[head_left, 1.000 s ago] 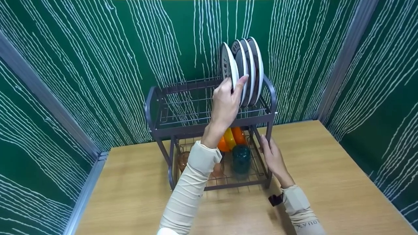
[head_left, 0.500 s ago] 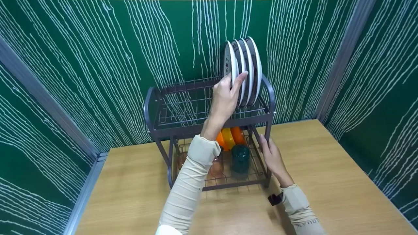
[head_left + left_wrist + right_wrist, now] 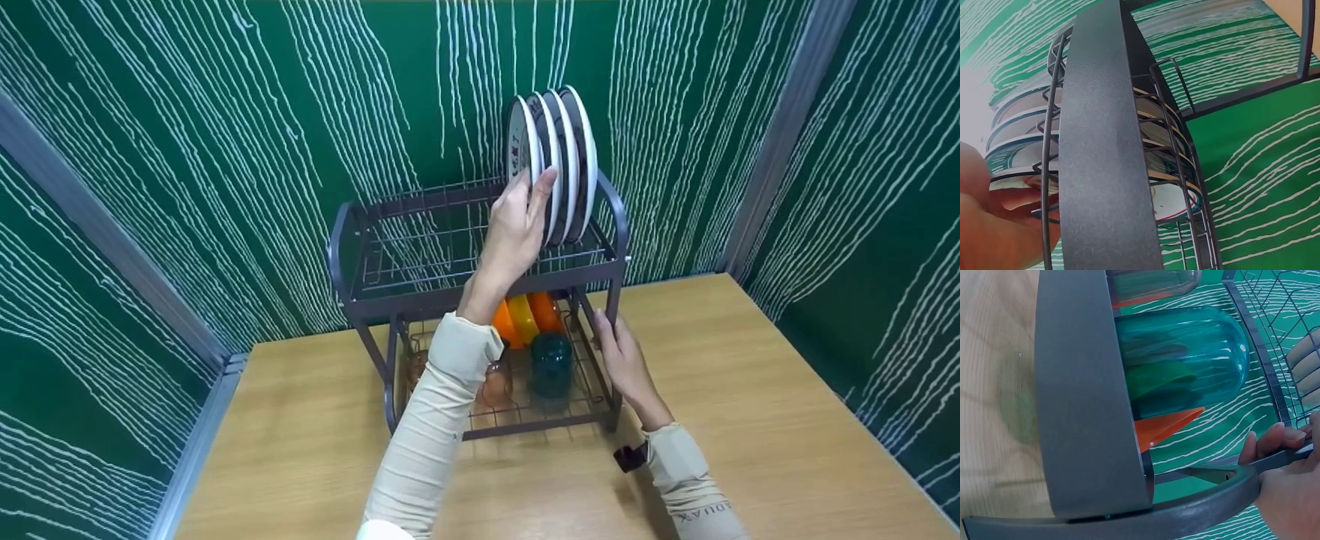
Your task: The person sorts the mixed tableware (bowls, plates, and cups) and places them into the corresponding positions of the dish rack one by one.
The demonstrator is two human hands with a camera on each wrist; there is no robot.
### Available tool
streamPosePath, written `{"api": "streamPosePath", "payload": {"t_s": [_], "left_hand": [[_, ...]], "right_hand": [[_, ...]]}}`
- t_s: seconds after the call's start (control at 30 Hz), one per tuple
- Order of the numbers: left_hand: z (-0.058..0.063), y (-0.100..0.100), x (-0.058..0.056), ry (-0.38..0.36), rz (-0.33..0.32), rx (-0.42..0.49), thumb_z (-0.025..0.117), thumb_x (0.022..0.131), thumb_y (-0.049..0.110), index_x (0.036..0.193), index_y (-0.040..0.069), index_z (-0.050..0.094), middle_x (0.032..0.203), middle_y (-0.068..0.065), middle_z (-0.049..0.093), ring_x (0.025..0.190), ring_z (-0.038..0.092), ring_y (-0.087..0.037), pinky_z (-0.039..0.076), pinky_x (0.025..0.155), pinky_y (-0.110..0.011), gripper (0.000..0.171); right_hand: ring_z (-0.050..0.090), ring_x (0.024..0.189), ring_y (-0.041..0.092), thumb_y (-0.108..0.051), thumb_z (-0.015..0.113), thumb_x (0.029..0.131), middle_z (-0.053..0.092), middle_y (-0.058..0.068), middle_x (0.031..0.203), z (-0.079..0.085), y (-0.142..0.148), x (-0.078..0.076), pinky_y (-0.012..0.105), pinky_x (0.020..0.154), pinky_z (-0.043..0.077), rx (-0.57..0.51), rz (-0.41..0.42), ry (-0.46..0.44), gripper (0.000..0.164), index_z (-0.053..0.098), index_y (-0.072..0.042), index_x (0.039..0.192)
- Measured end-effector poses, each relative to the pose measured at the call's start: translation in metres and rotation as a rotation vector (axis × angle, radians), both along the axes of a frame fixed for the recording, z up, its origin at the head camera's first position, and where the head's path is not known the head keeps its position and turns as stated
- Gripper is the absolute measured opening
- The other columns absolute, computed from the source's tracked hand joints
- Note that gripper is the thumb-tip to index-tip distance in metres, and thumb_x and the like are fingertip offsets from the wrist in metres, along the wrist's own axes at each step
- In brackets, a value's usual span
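Note:
My left hand [image 3: 516, 225] pinches the leftmost plate [image 3: 523, 139] low on its edge, thumb on the right side. It is white-rimmed with dark lettering and stands on edge in the upper tier of a dark metal dish rack [image 3: 420, 304]. Close to its right stand several more plates [image 3: 587, 157]. In the left wrist view, the hand [image 3: 999, 225] is partly cut off beside the plates, and a rack bar [image 3: 1100, 140] covers their middle. My right hand [image 3: 626, 360] grips the rack's right-hand post; its fingers [image 3: 1278, 439] curl round the frame in the right wrist view.
On the lower tier lie orange and yellow bowls [image 3: 525, 319], with a teal glass [image 3: 551, 367] and pinkish glasses [image 3: 495, 386] in front, one partly behind my left forearm. The rack stands on a wooden table [image 3: 300, 420], against a green wall [image 3: 420, 75] with white lines.
The leftmost plate leaned left, apart from the others; it now stands more upright and nearer to them, my left hand still on it. The right hand keeps its grip on the post.

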State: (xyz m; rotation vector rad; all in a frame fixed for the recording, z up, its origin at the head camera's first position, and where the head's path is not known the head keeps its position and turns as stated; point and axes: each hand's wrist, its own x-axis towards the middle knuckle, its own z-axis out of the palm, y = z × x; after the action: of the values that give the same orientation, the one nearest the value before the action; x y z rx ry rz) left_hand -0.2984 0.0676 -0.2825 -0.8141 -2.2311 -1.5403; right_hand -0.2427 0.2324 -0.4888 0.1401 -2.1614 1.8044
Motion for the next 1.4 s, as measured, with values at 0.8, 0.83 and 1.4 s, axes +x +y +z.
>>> {"api": "streamPosePath", "payload": {"t_s": [0.8, 0.83, 1.4], "left_hand": [[-0.032, -0.023, 0.045, 0.209, 0.154, 0.114, 0.040, 0.102, 0.031, 0.136, 0.008, 0.048, 0.133, -0.004, 0.051, 0.118, 0.048, -0.008, 0.039, 0.103, -0.025, 0.042], [-0.036, -0.025, 0.049, 0.226, 0.161, 0.116, 0.040, 0.102, 0.031, 0.135, 0.008, 0.049, 0.132, -0.004, 0.051, 0.118, 0.048, -0.007, 0.039, 0.103, -0.024, 0.041], [-0.114, -0.062, 0.118, 0.332, 0.260, 0.037, 0.052, 0.098, 0.018, 0.137, 0.012, 0.047, 0.138, -0.005, 0.048, 0.126, 0.044, -0.013, 0.038, 0.105, -0.031, 0.040]], "right_hand": [[0.043, 0.072, 0.030, -0.023, 0.036, 0.104, 0.044, 0.032, 0.088, 0.011, -0.002, 0.007, 0.029, 0.060, 0.035, 0.004, -0.010, 0.020, 0.030, 0.048, 0.004, 0.101], [0.043, 0.072, 0.032, -0.023, 0.036, 0.104, 0.043, 0.032, 0.088, 0.011, -0.001, 0.006, 0.029, 0.060, 0.035, 0.004, -0.011, 0.027, 0.029, 0.048, 0.002, 0.100], [0.041, 0.072, 0.027, -0.026, 0.037, 0.104, 0.046, 0.018, 0.085, -0.007, 0.004, -0.003, 0.031, 0.061, 0.033, 0.000, -0.027, 0.045, 0.031, 0.048, 0.002, 0.101]]}}
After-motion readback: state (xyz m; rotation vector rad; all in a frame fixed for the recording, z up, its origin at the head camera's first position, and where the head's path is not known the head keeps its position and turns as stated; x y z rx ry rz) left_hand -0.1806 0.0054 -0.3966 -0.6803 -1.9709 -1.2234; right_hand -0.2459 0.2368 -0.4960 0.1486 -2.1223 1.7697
